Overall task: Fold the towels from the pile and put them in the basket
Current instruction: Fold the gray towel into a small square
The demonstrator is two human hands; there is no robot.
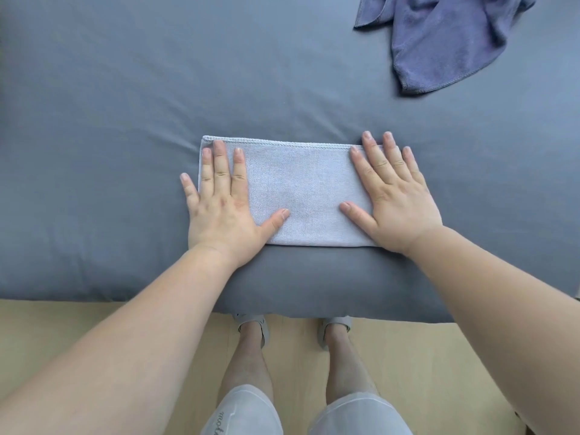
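Grey sheet (125, 89) covers the soft surface, the whole work area. Pale towel (301, 189), folded to a long rectangle, lies flat near the front edge, centre. Purple-blue towel (439, 42) sits crumpled far right, well apart, not yet folded. Left hand (222, 208) lies flat on the pale towel's left end, fingers straight, grasping nothing. Right hand (395, 199) does the same on the right end, partly over onto the sheet. Likely smoothing before the next fold: press outward evenly, keep stitched edges aligned, then bring one short end over. Basket not in view.
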